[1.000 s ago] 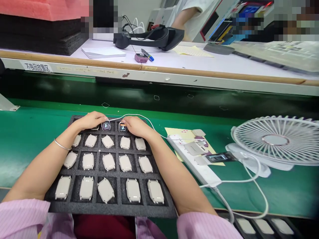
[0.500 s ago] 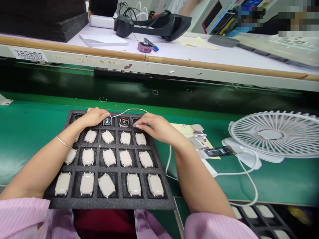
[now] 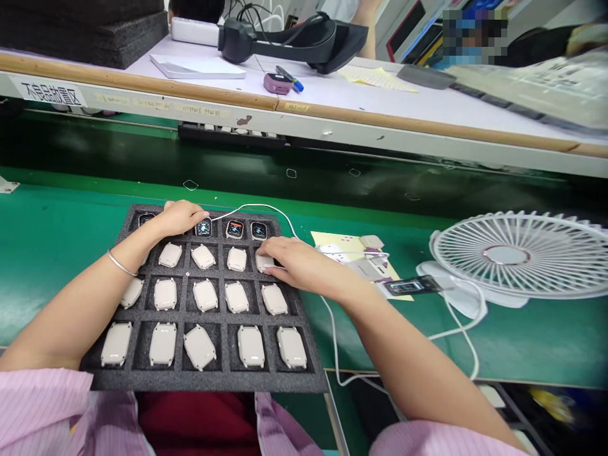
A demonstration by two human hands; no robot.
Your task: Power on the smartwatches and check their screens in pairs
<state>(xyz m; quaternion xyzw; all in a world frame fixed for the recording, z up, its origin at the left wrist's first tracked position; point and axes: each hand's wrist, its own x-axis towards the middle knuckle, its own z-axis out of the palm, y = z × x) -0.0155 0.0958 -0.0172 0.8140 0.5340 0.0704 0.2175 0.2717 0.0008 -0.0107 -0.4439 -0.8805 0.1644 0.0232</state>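
A black foam tray point(image 3: 304, 354) in front of me holds several small watch bodies in pockets. Most lie face down, cream backs up point(image 3: 250, 346). The far row has watches face up with lit screens point(image 3: 234, 228). My left hand point(image 3: 179, 216) rests on the far row, fingers curled over a lit watch point(image 3: 204, 227) where a white cable point(image 3: 259, 208) ends. My right hand point(image 3: 297, 266) lies on the tray's right side, fingers closing round a face-down watch point(image 3: 263, 260) in the second row.
A white desk fan point(image 3: 515, 256) stands on the green belt at right, its cable looping toward me. A yellow sheet with small parts point(image 3: 365, 250) lies beside the tray. Beyond, a raised shelf holds a black headset point(image 3: 304, 41), notepad point(image 3: 197, 65) and pen. Another person stands behind.
My right hand came back from the far row's right end to the second row and settled on a face-down watch. The left hand stayed on the far row. The view tilted slightly.
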